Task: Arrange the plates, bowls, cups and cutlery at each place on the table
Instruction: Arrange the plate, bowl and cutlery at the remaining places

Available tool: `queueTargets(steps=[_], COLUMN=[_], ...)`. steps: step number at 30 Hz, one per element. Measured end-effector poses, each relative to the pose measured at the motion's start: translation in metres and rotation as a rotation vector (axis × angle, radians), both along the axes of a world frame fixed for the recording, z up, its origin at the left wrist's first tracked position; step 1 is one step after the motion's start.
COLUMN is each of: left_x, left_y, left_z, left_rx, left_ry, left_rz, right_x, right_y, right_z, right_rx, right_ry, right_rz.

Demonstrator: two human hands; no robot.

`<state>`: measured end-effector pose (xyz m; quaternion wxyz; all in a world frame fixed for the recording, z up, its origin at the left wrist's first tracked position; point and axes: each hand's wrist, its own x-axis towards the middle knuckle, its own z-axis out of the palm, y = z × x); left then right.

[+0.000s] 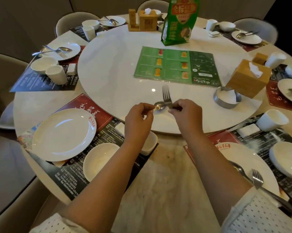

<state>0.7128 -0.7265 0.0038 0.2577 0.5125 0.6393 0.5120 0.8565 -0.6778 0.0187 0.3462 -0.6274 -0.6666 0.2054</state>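
L hand (138,117) w/ spoon (159,105), R hand (186,113) w/ fork (166,95)

I see a round marble table (167,174) w/ a raised white turntable (111,78) at centre. On the turntable: green menu card (175,68) lying flat, green carton (179,22) upright, wooden holder (142,21) at the far edge, wooden tissue box (247,78) at right, metal ring (227,100) just beside that box. On the outer ring: printed placemats, one per seat. Near-left placemat (84,140) carries an empty plate (63,134), a bowl (98,161) and a small dish (148,143). Near-right placemat (253,137) carries a plate (249,163) w/ fork (258,180) on it, a bowl (286,158) and a cup (271,120).
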Motion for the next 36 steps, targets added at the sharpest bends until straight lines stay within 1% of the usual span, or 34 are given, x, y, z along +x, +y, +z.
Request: queueTargets(steps=[3,5,7,9,13,17,19,21,24,27,29,32,36], left_x=[-0.014,-0.024,-0.034,-0.045,-0.065,-0.089,-0.104,-0.12,-0.142,-0.158,-0.166,-0.172,-0.172], left_y=[-0.009,-0.018,-0.03,-0.044,-0.07,-0.093,-0.103,-0.113,-0.125,-0.135,-0.14,-0.144,-0.147], left_z=[0.004,0.008,0.012,0.015,0.01,0.001,-0.005,-0.011,-0.022,-0.034,-0.041,-0.049,-0.056], left_rx=[-0.038,-0.059,-0.059,-0.048,-0.051,-0.059,-0.08,-0.112,-0.182,-0.238,-0.26,-0.281,-0.297], left_ry=[-0.029,-0.069,-0.077,-0.039,-0.022,0.133,0.187,0.204,0.212,0.198,0.22,0.222,0.237], left_rz=[0.006,0.004,-0.001,0.001,0.042,0.167,0.24,0.314,0.426,0.536,0.599,0.654,0.685], right_x=[-0.021,-0.038,-0.055,-0.071,-0.101,-0.128,-0.14,-0.149,-0.158,-0.161,-0.162,-0.163,-0.163], right_y=[-0.006,-0.011,-0.019,-0.026,-0.042,-0.061,-0.073,-0.085,-0.104,-0.119,-0.126,-0.133,-0.134], right_z=[0.032,0.045,0.054,0.056,0.052,0.041,0.031,0.018,-0.005,-0.026,-0.038,-0.051,-0.056], right_rx=[-0.047,-0.09,-0.1,-0.112,-0.22,-0.339,-0.387,-0.394,-0.334,-0.179,-0.089,-0.062,-0.051], right_ry=[0.256,0.373,0.419,0.446,0.55,0.604,0.583,0.521,0.3,0.041,-0.08,-0.113,-0.084], right_rz=[-0.005,0.016,0.036,0.057,0.072,0.144,0.19,0.205,0.232,0.293,0.306,0.31,0.3])
